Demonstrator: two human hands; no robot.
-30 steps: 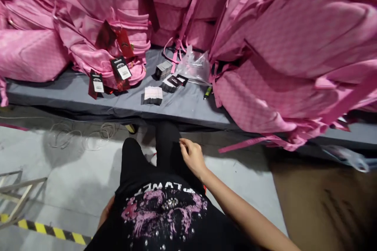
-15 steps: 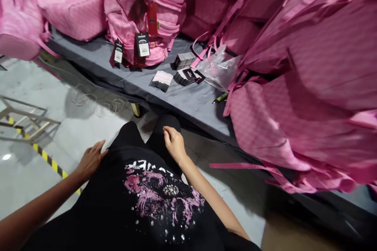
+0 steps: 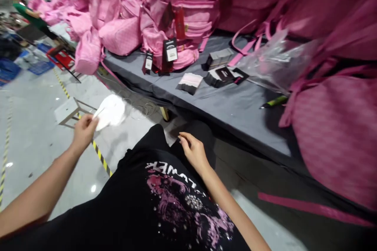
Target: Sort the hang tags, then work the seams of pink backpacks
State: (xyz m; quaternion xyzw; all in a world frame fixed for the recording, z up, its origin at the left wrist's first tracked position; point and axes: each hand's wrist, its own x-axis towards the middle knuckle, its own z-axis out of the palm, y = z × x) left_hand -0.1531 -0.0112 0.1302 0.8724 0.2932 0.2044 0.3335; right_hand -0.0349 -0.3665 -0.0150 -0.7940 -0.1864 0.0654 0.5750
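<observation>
My left hand (image 3: 84, 130) is raised at my left side, its fingers pinched on a white crumpled piece (image 3: 111, 111) that looks like cloth or paper. My right hand (image 3: 193, 150) rests against my black trousers at the thigh, fingers loosely curled, nothing visible in them. In front of me a grey-covered table (image 3: 229, 104) carries stacks of hang tags (image 3: 191, 82), dark tag bundles (image 3: 219, 76), a green pen (image 3: 275, 102) and a clear plastic bag (image 3: 273, 60). Pink backpacks (image 3: 182, 4) are heaped along the table's back and right.
A small metal-framed stool (image 3: 68, 110) stands on the grey floor to my left, near yellow-black hazard tape (image 3: 98, 153). Thin wire loops lie under the table edge. Another person in green (image 3: 28, 12) is far off at the upper left, beside blue crates (image 3: 8, 68).
The view has swung left. My left hand has come up from my hip and now pinches a white piece. My right hand stays at my thigh.
</observation>
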